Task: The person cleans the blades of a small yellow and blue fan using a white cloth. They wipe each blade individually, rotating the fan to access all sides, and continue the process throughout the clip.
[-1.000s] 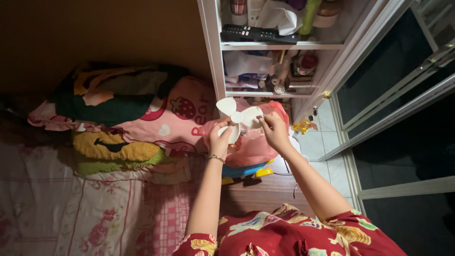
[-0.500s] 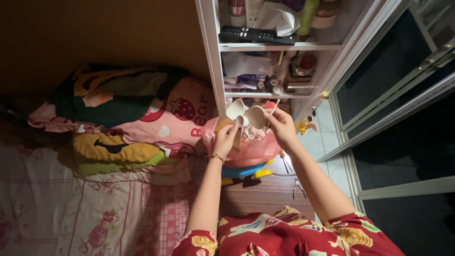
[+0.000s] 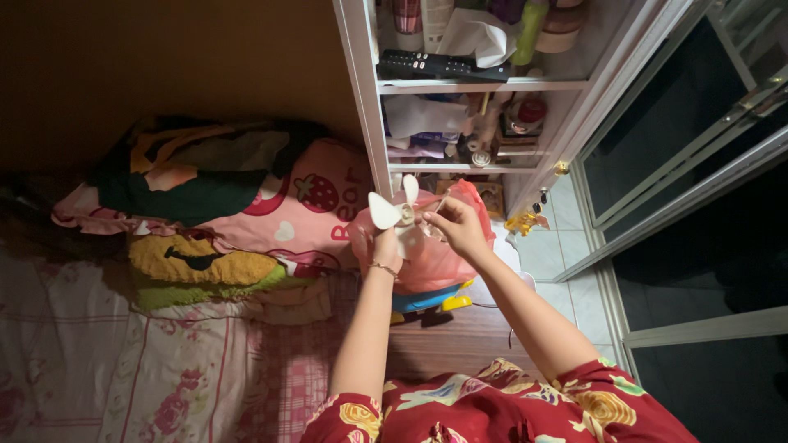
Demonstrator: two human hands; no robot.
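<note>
Left hand (image 3: 387,246): centre of frame, raised, fingers closed on the lower part of a small white fan blade (image 3: 397,215); thin bracelet (image 3: 382,267) at the wrist.
Right hand (image 3: 455,226): just right of the left, fingers pinched on the right edge of the same fan blade; whether a further small item sits between the fingertips cannot be told.
White fan blade: three-lobed propeller with a round hub, held between both hands at frame centre, in front of the cabinet's lowest visible shelf and above a pink plastic bag (image 3: 435,258).
Pink plastic bag: directly behind and below the hands, bulging, contents unclear.
Blue and yellow toy (image 3: 427,301): under the bag, on the brown wooden floor (image 3: 460,336).
White cabinet (image 3: 361,107): upper centre, open-fronted, shelves crowded; black remote control (image 3: 431,66) on the upper shelf, jars, tubes and paper beside and below it.
Pink strawberry-print pillow (image 3: 316,205): left of the hands, beside the cabinet post.
Yellow plush cushion (image 3: 193,262): centre left, on the bed.
Floral pink bedsheet (image 3: 123,361): lower left.
Red patterned garment (image 3: 492,406): bottom centre, on the wearer.
Sliding glass door (image 3: 698,148): right side, dark panes, pale tiles (image 3: 558,238) at its foot.
</note>
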